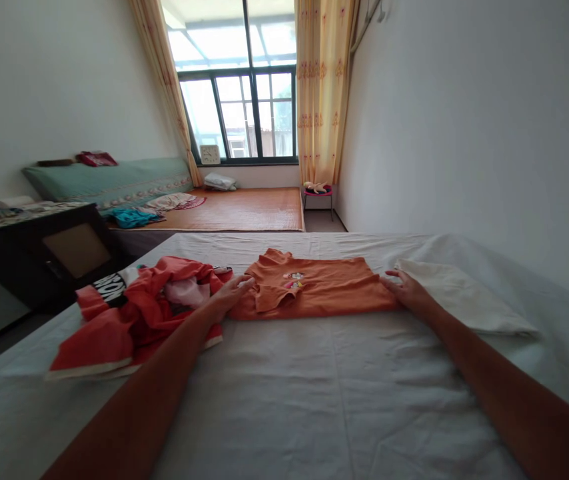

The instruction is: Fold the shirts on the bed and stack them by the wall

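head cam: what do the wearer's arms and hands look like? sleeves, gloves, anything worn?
Both arms are bare along all that shows, with no sleeve edge in frame. The left hand and right hand are bare: no gloves. No watch, bracelet or band shows on either wrist, and no rings can be made out at this size. Both forearms look long and slim, stretched by the wide lens.

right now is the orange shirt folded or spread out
Partly folded: the orange shirt lies flat on the bed as a narrow band, sleeve tucked across its front, left hand and right hand at its ends.
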`<control>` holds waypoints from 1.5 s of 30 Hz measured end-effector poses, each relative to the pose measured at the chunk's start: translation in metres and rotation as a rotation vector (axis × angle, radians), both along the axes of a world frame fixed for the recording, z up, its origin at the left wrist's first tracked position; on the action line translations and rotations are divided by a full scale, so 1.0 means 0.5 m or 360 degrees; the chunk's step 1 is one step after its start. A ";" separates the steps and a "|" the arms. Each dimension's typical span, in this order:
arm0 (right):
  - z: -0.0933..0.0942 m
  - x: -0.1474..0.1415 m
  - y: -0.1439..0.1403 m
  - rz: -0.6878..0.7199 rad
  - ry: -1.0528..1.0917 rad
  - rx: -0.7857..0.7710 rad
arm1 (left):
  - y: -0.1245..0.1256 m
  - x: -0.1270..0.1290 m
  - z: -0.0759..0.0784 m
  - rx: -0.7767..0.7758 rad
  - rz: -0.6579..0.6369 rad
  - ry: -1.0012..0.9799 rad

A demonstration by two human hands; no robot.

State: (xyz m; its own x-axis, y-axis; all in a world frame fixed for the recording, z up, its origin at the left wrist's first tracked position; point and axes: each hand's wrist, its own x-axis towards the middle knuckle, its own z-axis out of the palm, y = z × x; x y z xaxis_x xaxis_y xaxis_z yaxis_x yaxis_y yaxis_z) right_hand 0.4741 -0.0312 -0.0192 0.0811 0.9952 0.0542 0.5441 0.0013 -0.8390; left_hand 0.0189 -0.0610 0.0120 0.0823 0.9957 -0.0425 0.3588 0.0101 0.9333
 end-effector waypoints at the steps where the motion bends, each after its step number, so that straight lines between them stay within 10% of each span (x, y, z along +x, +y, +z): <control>1: -0.002 0.002 -0.005 0.0063 -0.0019 0.0017 | -0.004 -0.005 -0.001 -0.0014 -0.0049 0.0009; 6: 0.001 0.013 -0.016 0.0215 -0.0349 0.0250 | -0.009 -0.019 0.006 0.0120 -0.0397 0.0214; 21: -0.027 0.026 -0.009 0.0247 -0.0829 0.0443 | -0.001 0.005 -0.017 0.0901 -0.0441 0.1054; 30: -0.026 0.021 -0.012 0.0244 -0.0809 0.0493 | 0.057 0.029 -0.018 0.0615 0.0577 0.0119; 38: -0.025 0.024 -0.013 0.0232 -0.0805 0.0502 | -0.028 0.055 -0.013 0.0828 -0.0346 0.1093; 45: -0.015 0.021 -0.019 0.0118 -0.1127 0.0748 | -0.033 0.043 -0.002 0.0640 -0.0172 0.1608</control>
